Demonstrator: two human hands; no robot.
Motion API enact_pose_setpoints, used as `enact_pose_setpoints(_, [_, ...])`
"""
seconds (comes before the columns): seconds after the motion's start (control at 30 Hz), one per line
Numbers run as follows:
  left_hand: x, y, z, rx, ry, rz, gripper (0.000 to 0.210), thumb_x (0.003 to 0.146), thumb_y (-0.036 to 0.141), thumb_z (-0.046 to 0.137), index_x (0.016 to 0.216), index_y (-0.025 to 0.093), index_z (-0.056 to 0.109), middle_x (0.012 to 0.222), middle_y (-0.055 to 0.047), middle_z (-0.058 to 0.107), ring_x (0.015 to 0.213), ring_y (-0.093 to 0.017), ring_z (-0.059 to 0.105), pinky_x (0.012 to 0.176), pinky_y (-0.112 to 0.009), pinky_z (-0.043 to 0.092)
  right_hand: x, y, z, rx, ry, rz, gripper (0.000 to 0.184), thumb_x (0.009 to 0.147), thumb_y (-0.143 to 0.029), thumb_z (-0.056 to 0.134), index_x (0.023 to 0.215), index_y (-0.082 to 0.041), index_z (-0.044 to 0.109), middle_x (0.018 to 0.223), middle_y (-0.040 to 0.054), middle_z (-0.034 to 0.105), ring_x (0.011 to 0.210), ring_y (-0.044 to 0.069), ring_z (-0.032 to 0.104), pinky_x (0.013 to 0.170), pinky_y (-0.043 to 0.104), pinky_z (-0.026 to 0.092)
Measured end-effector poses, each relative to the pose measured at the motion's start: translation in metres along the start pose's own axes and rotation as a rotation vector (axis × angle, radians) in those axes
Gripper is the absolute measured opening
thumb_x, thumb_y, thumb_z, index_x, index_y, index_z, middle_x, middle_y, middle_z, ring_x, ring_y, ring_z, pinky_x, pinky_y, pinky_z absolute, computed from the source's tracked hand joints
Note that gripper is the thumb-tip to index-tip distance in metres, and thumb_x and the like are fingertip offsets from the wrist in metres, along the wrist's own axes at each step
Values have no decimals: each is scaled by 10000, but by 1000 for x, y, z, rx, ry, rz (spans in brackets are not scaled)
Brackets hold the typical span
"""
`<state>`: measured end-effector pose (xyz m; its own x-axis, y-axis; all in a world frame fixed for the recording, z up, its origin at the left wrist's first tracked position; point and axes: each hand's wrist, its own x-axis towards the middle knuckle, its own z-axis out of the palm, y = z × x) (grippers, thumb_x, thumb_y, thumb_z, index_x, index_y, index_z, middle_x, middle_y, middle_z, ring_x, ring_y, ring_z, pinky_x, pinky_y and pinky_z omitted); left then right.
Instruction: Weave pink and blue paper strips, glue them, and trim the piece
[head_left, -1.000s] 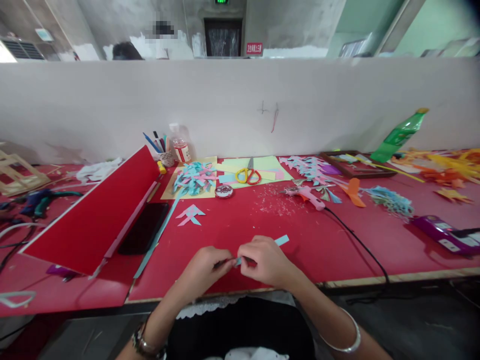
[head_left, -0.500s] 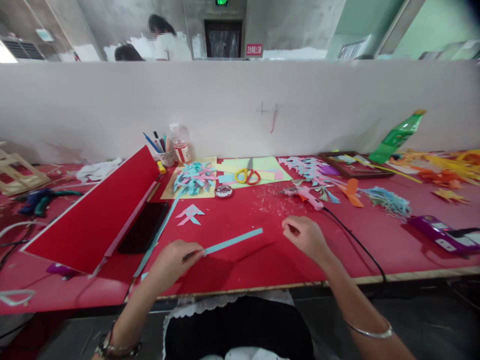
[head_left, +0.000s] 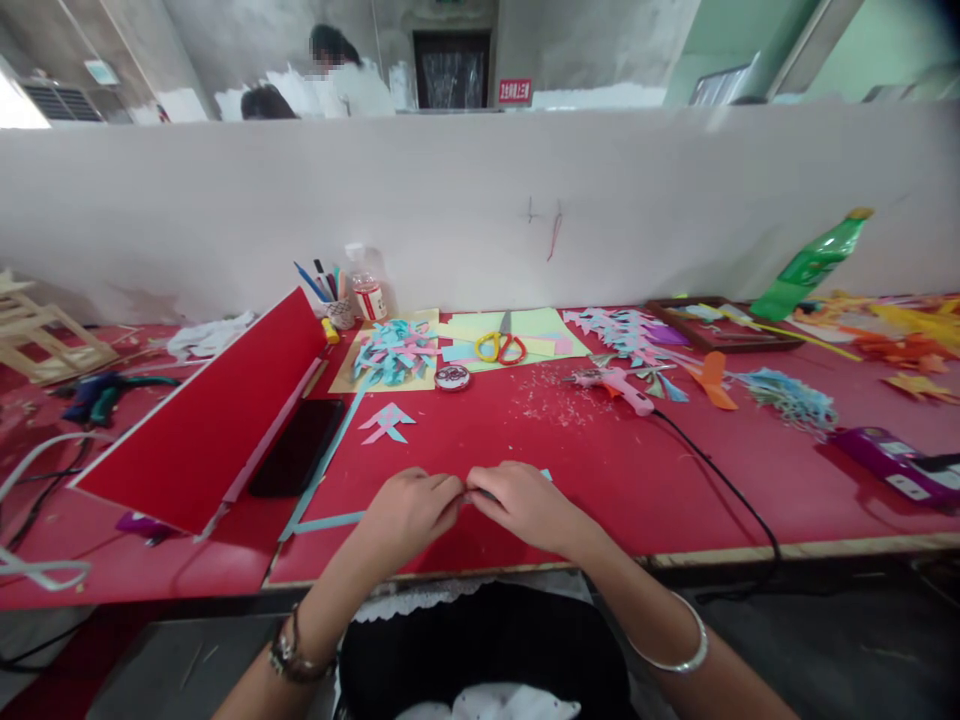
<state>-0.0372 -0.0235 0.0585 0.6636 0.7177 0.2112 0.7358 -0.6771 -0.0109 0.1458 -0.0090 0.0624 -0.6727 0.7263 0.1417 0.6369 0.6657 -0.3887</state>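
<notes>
My left hand and my right hand meet over the red tabletop, both with fingers pinched together. Between them is a narrow light-blue paper strip, mostly hidden by the fingers. Beyond my right hand a light-blue paper end peeks out. Left of my left hand a flat length of blue paper strip shows; whether it is the same piece I cannot tell. Ahead of my left hand lies a pink-and-blue woven paper piece. A heap of similar folded pieces sits farther back.
A red board leans over a black phone at left. Scissors lie on paper sheets. A pink glue gun trails a black cord at right. Behind stand a green bottle and a white partition.
My right hand has moved left and my left hand right, so they now meet. The blue strip that stretched from my left hand is now mostly covered. The view has shifted slightly.
</notes>
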Motion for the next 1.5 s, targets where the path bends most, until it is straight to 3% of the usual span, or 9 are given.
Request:
enact_pose_setpoints(0.3, [-11,-15,6,212,159,12,199,746,100,369,589,178,464,407,20,460,378,-110,412,429,-232,199,-13,14,-3,176,83,20,164,867,-222,365,764,-180,485,666,-12,543,610,96,482,561,199,276])
enact_pose_setpoints(0.6, [-62,-71,-12,448,38,-214,211,771,174,390,615,178,532,390,19,496,380,-126,462,420,-227,234,-47,50,-25,170,137,192,198,868,-244,359,715,-176,464,645,-14,517,593,102,475,568,205,304])
enact_pose_setpoints(0.7, [-50,-57,-22,363,150,-301,247,813,192,356,663,178,552,500,-1,568,477,-142,522,487,-236,336,-45,45,-25,111,118,190,198,870,-248,363,738,-178,493,679,1,553,624,114,493,585,216,314])
enact_pose_setpoints(0.83, [-9,-9,-24,-90,199,-119,234,846,278,378,987,175,533,970,-72,604,873,-163,559,740,-257,422,-29,23,-19,75,113,-7,172,857,-217,383,778,-179,531,737,17,590,684,124,504,646,234,328])
enact_pose_setpoints(0.9, [9,10,-20,-166,145,-45,231,832,316,435,981,166,527,978,-80,598,896,-183,547,764,-287,413,-21,14,-16,49,172,-81,137,831,-198,409,773,-176,532,713,13,587,665,120,492,649,235,323])
enact_pose_setpoints(0.97, [19,20,-14,-177,74,-21,197,851,298,417,853,150,549,780,-51,623,707,-161,565,677,-284,407,-15,9,-15,-19,263,-103,115,790,-176,425,735,-174,526,659,4,565,620,116,466,632,238,310])
enact_pose_setpoints(1.1, [19,17,-9,-165,46,-37,325,888,272,338,674,150,550,514,0,544,466,-114,471,540,-244,336,-12,9,-14,-160,343,-142,115,708,-140,419,640,-179,503,559,-17,508,537,102,403,588,242,272])
enact_pose_setpoints(1.37, [1,0,-16,-308,-122,-142,297,880,288,360,731,166,586,631,-6,619,558,-116,517,504,-205,294,-29,46,-14,-268,367,-20,157,698,-125,417,563,-182,475,508,-35,505,483,87,359,592,233,268])
enact_pose_setpoints(1.5, [-4,-10,-18,-309,-155,-154,302,875,287,359,738,168,600,644,-13,623,576,-117,534,513,-199,301,-39,60,-24,-339,533,109,185,732,-123,402,575,-179,482,506,-30,512,491,92,382,713,275,287])
